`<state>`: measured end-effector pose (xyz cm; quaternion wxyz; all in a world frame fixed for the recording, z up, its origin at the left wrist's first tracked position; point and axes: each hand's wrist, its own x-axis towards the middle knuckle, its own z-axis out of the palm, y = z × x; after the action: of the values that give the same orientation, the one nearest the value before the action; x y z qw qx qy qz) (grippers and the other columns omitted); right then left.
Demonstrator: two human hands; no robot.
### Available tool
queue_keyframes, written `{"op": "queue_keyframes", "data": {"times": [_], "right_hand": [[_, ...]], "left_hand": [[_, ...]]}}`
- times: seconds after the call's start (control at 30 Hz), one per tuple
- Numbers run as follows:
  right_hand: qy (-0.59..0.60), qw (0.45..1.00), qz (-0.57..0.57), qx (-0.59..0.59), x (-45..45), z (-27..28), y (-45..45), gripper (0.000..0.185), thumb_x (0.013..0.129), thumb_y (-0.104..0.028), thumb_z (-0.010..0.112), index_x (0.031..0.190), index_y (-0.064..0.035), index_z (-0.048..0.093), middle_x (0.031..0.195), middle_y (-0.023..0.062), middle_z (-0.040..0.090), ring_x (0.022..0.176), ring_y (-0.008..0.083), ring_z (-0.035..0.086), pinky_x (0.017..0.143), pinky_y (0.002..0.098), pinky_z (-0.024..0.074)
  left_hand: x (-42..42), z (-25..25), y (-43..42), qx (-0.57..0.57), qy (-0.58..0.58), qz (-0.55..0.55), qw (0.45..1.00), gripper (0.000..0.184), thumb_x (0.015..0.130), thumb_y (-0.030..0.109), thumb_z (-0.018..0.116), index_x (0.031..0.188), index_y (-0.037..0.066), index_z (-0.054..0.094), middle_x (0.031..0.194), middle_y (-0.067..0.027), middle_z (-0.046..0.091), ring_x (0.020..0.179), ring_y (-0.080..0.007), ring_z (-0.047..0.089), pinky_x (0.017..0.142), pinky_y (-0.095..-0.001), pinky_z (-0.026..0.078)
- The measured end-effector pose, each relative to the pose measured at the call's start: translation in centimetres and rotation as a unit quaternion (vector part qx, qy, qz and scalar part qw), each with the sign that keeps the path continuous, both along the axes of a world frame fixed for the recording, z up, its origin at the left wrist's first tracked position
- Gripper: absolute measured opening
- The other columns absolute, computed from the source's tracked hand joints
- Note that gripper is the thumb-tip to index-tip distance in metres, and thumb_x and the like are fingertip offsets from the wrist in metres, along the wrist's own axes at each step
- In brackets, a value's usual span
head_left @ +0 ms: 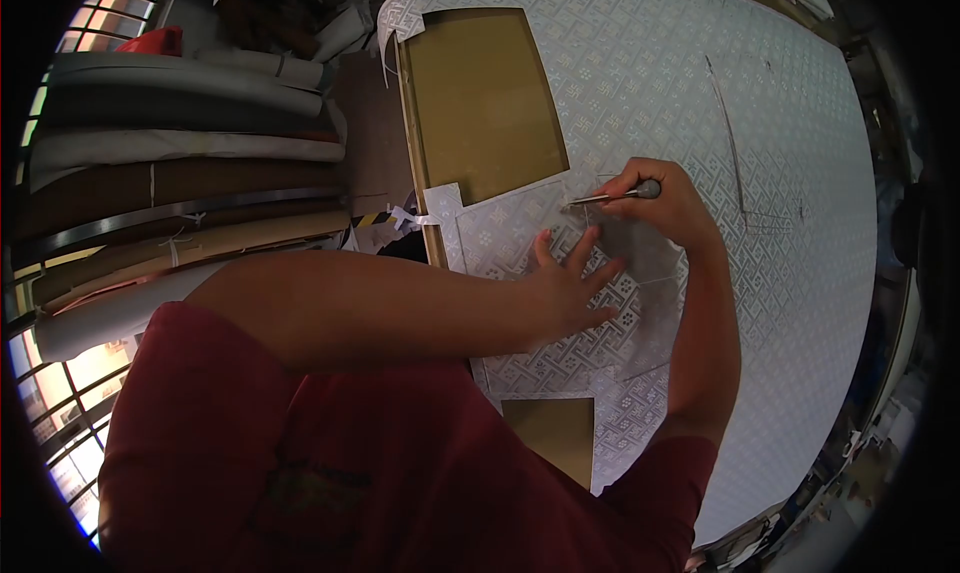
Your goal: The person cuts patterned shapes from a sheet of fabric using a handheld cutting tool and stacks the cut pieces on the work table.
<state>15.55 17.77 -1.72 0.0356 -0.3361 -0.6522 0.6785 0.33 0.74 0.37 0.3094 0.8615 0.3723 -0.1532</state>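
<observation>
White fabric with a silvery lattice pattern (640, 93) covers most of the table. My left hand (575, 288) lies flat on it with fingers spread, pressing on what looks like a see-through greyish sheet (650, 258). Just beyond those fingertips, my right hand (655, 201) grips a slim pen-like tool with a rounded grey end (648, 189). Its thin tip points left and meets the fabric, or comes very close to it. Thin drawn lines run near the sheet. Part of the sheet is hidden under my left hand and forearm.
Cut-out openings show the brown tabletop (480, 103) at the far left and a smaller brown patch (550, 433) near my body. Long dark lines (728, 138) mark the fabric at right. Rolls of material (190, 148) are stacked on the left beside a barred window.
</observation>
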Motion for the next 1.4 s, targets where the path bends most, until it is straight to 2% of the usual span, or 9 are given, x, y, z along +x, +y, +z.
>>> {"op": "queue_keyframes", "data": {"times": [0.2, 0.27, 0.37, 0.47, 0.77, 1.0, 1.07, 1.2, 1.4], "right_hand": [[0.035, 0.966, -0.184, 0.18, 0.7, 0.1, -7.2, 0.01, 0.089, -0.005, 0.078, 0.097, -0.0009, 0.073, 0.092, 0.0051, 0.076, 0.082, 0.0103, 0.066, 0.075, 0.0282, 0.0532], [-0.043, 0.939, -0.261, 0.22, -0.4, 0.7, -9.9, 0.011, 0.091, -0.008, 0.078, 0.098, -0.0013, 0.072, 0.089, 0.0059, 0.075, 0.079, 0.0114, 0.066, 0.071, 0.03, 0.0532], [-0.033, 0.903, -0.318, 0.288, -1.7, 0.0, -11.9, 0.012, 0.091, -0.01, 0.077, 0.098, -0.0014, 0.072, 0.086, 0.0075, 0.075, 0.077, 0.0134, 0.068, 0.07, 0.0313, 0.0534], [-0.056, 0.882, -0.338, 0.323, -3.1, 0.4, -13.0, 0.012, 0.092, -0.01, 0.076, 0.099, -0.0015, 0.071, 0.083, 0.0095, 0.074, 0.074, 0.0173, 0.07, 0.068, 0.0327, 0.0539], [-0.087, 0.86, -0.336, 0.373, -4.6, -0.1, -14.0, 0.01, 0.094, -0.01, 0.074, 0.099, -0.0034, 0.07, 0.091, 0.0148, 0.077, 0.084, 0.0271, 0.076, 0.076, 0.0388, 0.0577], [-0.056, 0.872, -0.368, 0.318, -5.1, -2.2, -13.3, 0.011, 0.096, -0.011, 0.073, 0.101, -0.0031, 0.069, 0.104, 0.0177, 0.077, 0.099, 0.0293, 0.076, 0.087, 0.0373, 0.0575], [-0.041, 0.861, -0.362, 0.355, -5.0, -2.8, -13.3, 0.012, 0.097, -0.01, 0.074, 0.104, -0.0012, 0.07, 0.092, 0.0111, 0.074, 0.079, 0.0163, 0.067, 0.074, 0.0323, 0.0536], [-0.043, 0.867, -0.352, 0.351, -4.8, -1.7, -12.9, 0.012, 0.096, -0.009, 0.075, 0.104, -0.0014, 0.07, 0.092, 0.0104, 0.074, 0.081, 0.0154, 0.067, 0.076, 0.0315, 0.0533], [-0.037, 0.923, -0.223, 0.312, -2.9, 0.2, -6.9, 0.011, 0.09, -0.007, 0.078, 0.095, 0.0, 0.07, 0.087, 0.0095, 0.075, 0.077, 0.0154, 0.069, 0.073, 0.0313, 0.054]], "left_hand": [[1.8, -3.1, -0.1, -0.02, -0.002, 0.065, 0.998, 0.067, 0.099, 0.029, 0.063, 0.161, 0.038, 0.039, 0.175, -0.02, 0.008, 0.156, -0.06, 0.001, 0.1, -0.0897, 0.03], [3.0, -4.8, -0.3, -0.047, 0.047, 0.172, 0.983, 0.08, 0.103, 0.061, 0.046, 0.169, 0.021, 0.022, 0.176, -0.0128, 0.015, 0.162, -0.0427, -0.008, 0.102, -0.0876, 0.023], [1.9, -2.1, 0.3, -0.025, 0.122, -0.026, 0.992, 0.086, 0.095, 0.059, 0.064, 0.168, 0.039, 0.024, 0.177, -0.0073, 0.014, 0.162, -0.0419, -0.009, 0.102, -0.0877, 0.023], [2.6, -3.6, 0.0, 0.018, 0.165, -0.065, 0.984, 0.097, 0.081, 0.055, 0.081, 0.162, 0.054, 0.028, 0.177, -0.0044, 0.014, 0.162, -0.0421, -0.009, 0.1, -0.0886, 0.024], [3.9, -4.7, 0.4, -0.035, 0.18, -0.053, 0.982, 0.106, 0.07, 0.05, 0.09, 0.162, 0.038, 0.04, 0.175, 0.0016, 0.024, 0.161, -0.0423, 0.002, 0.094, -0.0915, 0.026], [6.4, -8.5, 1.0, -0.045, 0.219, -0.104, 0.969, 0.104, 0.069, 0.074, 0.083, 0.158, 0.038, 0.046, 0.169, 0.0069, 0.034, 0.159, -0.0246, 0.023, 0.111, -0.0766, 0.032], [9.3, -14.1, 0.9, 0.037, 0.248, -0.079, 0.965, 0.108, 0.068, 0.086, 0.075, 0.16, 0.04, 0.042, 0.169, 0.0103, 0.034, 0.156, -0.017, 0.029, 0.117, -0.0672, 0.032], [4.7, -5.5, 0.7, -0.004, 0.247, -0.116, 0.962, 0.108, 0.072, 0.086, 0.07, 0.163, 0.04, 0.036, 0.171, 0.0086, 0.03, 0.158, -0.0203, 0.025, 0.115, -0.0726, 0.029], [4.1, -7.1, -0.4, -0.018, 0.07, 0.175, 0.982, 0.075, 0.099, 0.069, 0.048, 0.165, 0.039, 0.03, 0.176, -0.0054, 0.02, 0.163, -0.0334, 0.004, 0.106, -0.0869, 0.021]]}}
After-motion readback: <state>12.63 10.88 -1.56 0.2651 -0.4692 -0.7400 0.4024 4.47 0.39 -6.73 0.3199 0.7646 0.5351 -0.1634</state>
